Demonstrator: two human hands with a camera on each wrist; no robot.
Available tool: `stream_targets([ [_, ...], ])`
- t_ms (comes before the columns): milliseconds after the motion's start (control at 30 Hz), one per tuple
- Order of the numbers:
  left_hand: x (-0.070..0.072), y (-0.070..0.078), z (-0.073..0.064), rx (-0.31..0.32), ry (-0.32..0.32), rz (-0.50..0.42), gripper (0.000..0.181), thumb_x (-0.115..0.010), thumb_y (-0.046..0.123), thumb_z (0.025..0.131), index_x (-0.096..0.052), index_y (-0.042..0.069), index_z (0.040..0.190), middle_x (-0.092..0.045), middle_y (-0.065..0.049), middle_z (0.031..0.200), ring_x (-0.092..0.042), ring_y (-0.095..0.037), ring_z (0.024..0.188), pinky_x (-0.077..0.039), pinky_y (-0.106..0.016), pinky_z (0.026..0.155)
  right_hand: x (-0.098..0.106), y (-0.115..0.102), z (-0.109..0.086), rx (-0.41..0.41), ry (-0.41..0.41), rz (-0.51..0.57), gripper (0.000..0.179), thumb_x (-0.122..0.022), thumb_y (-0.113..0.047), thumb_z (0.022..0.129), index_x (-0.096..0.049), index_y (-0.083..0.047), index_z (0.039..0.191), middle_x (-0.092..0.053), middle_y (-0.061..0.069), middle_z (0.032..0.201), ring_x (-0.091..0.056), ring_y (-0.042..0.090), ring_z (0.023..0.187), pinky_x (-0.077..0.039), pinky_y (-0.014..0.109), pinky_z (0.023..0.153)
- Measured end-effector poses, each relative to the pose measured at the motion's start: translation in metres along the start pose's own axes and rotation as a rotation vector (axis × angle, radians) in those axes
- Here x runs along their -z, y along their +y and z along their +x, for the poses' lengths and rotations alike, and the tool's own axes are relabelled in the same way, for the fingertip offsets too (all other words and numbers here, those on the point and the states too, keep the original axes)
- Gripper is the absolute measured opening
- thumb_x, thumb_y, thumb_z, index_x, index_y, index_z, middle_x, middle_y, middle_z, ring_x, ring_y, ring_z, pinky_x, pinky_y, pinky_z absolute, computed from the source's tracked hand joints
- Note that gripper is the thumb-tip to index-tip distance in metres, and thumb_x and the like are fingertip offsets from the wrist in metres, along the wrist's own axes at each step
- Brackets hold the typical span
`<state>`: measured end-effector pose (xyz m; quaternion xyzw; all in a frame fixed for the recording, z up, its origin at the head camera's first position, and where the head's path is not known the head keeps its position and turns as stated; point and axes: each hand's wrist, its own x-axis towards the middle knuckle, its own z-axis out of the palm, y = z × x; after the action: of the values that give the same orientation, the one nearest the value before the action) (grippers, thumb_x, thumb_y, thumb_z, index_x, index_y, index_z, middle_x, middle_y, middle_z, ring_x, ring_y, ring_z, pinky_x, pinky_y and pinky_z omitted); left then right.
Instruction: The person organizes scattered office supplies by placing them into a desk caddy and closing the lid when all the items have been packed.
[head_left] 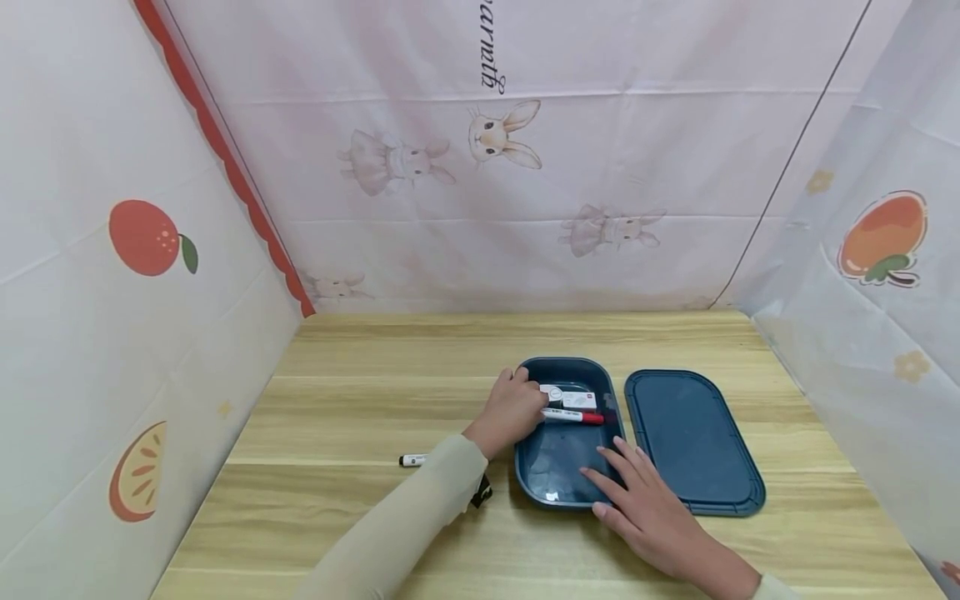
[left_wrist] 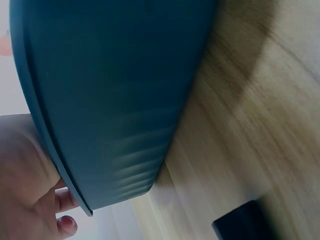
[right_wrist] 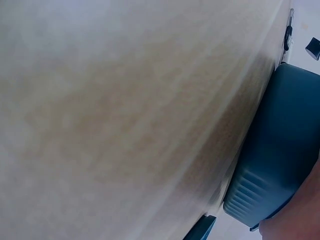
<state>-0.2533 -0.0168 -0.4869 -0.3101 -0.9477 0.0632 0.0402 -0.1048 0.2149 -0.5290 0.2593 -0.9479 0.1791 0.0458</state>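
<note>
A dark blue plastic box [head_left: 566,467] stands uncovered on the table. Inside lie a white marker with a red cap [head_left: 588,417], a small white carton [head_left: 579,401] and a white-and-black item [head_left: 552,394]. My left hand [head_left: 512,410] reaches over the left rim with bent fingers, right at the marker's left end. Its fingertips are hidden, so I cannot tell whether they pinch anything. My right hand [head_left: 645,512] rests at the near right corner, fingers spread over the rim. In the right wrist view, part of this hand [right_wrist: 295,212] shows against the box wall [right_wrist: 282,145].
To the right of the box lies its flat dark blue lid [head_left: 693,442]. A white marker with a black end [head_left: 412,460] lies on the table [head_left: 337,417] at left, partly behind the left sleeve [head_left: 420,508]. Printed cloth walls [head_left: 525,267] close off the back and sides.
</note>
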Motion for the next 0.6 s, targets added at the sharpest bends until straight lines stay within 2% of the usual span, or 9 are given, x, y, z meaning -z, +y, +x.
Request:
stream_targets([
  [267, 0.0001, -0.0001, 0.0002, 0.016, -0.015, 0.017, 0.022, -0.071, 0.043, 0.094, -0.079, 0.027, 0.106, -0.073, 0.008, 0.100, -0.044, -0.017, 0.084, -0.031, -0.031, 0.073, -0.0022, 0.0009, 0.0006, -0.003, -0.007, 0.004, 0.045, -0.045, -0.050, 0.105, -0.052, -0.036, 0.147, -0.038, 0.004, 0.160, -0.017, 0.030, 0.153, 0.014, 0.024, 0.120],
  [433, -0.0016, -0.0003, 0.0002, 0.026, -0.020, -0.005, 0.026, -0.068, 0.045, 0.095, -0.077, 0.029, 0.113, -0.071, 0.008, 0.104, -0.043, -0.017, 0.086, -0.032, -0.032, 0.075, -0.0012, 0.0003, 0.0002, -0.008, -0.012, 0.013, 0.045, -0.046, -0.050, 0.105, -0.052, -0.035, 0.147, -0.038, 0.005, 0.160, -0.017, 0.031, 0.153, 0.015, 0.024, 0.120],
  [600, -0.0013, -0.0010, -0.0004, 0.039, -0.007, -0.011, 0.029, -0.067, 0.047, 0.096, -0.074, 0.030, 0.118, -0.068, 0.007, 0.107, -0.043, -0.017, 0.088, -0.033, -0.032, 0.076, -0.0014, 0.0015, 0.0004, -0.006, 0.001, 0.002, 0.045, -0.047, -0.050, 0.105, -0.052, -0.035, 0.147, -0.038, 0.005, 0.160, -0.018, 0.030, 0.153, 0.010, 0.029, 0.123],
])
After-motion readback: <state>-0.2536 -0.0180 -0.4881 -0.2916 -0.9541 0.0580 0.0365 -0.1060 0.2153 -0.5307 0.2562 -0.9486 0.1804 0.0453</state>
